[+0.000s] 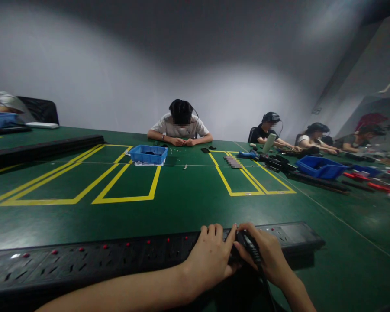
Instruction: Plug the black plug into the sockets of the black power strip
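A long black power strip (143, 253) with sockets and a row of several red buttons lies across the near side of the green table. My left hand (211, 253) is closed over the strip right of its middle, fingers reaching its far edge. Close beside it, my right hand (269, 251) grips a black plug (242, 238) whose ribbed cord (257, 260) runs down toward me. The plug is at the strip's top face; my fingers hide its prongs, so I cannot tell whether it is inserted.
Yellow tape (123, 200) marks rectangles on the green table (188, 190). A blue bin (148, 159) stands beyond, before a seated person (181, 123). Another long black strip (48, 149) lies at left. At right are a blue bin (321, 169), black parts and several co-workers.
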`<action>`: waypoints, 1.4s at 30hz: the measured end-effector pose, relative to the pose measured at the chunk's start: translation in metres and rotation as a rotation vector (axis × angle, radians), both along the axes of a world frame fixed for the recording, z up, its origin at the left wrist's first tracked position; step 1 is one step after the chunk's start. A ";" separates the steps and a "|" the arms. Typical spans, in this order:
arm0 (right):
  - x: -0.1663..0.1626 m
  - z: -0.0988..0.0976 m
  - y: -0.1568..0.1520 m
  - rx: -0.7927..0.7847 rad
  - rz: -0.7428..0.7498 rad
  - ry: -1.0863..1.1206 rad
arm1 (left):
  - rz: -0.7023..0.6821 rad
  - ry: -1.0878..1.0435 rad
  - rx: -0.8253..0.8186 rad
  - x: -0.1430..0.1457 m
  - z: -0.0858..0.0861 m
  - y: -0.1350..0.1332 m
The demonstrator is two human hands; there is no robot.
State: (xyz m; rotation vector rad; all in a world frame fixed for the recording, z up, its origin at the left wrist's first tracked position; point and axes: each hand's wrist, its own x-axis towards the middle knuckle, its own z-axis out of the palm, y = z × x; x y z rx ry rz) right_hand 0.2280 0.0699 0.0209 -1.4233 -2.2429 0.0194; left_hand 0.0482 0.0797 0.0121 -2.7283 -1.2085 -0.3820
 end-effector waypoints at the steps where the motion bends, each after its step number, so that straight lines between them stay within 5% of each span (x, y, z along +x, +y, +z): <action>1: 0.001 -0.001 0.000 0.007 0.003 0.002 | -0.001 -0.003 0.001 0.000 0.000 0.000; 42: 0.003 -0.006 0.003 0.035 -0.005 -0.030 | 0.003 -0.018 -0.017 -0.001 0.000 -0.001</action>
